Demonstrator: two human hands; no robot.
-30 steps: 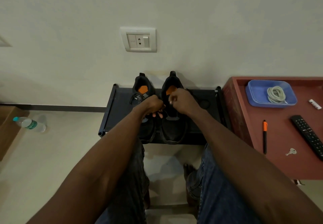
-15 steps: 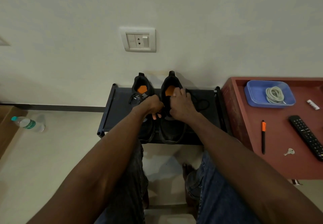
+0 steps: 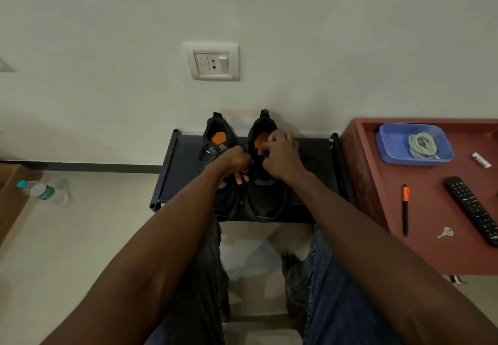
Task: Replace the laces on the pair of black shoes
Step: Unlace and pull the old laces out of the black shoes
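Two black shoes with orange insoles stand side by side on a low black rack (image 3: 175,172) against the wall. The left shoe (image 3: 218,139) keeps its black lace. My left hand (image 3: 237,162) grips the inner side of the right shoe (image 3: 265,199) at its lacing. My right hand (image 3: 280,156) sits over that shoe's tongue, fingers curled and pinching at the black lace. A loose length of black lace (image 3: 310,160) trails on the rack to the right. Coiled white laces (image 3: 421,145) lie in a blue tray (image 3: 388,150) on the red table.
The red table (image 3: 431,250) stands right of the rack and carries an orange-capped pen (image 3: 405,210), a black remote (image 3: 473,208), a key (image 3: 446,232) and a small white item (image 3: 481,160). A water bottle (image 3: 44,191) lies on the floor at left. My knees are below the rack.
My right hand has moved up the right shoe toward its opening and spread over the tongue. Black lace now lies loose on the rack to the right. My left hand has stayed put.
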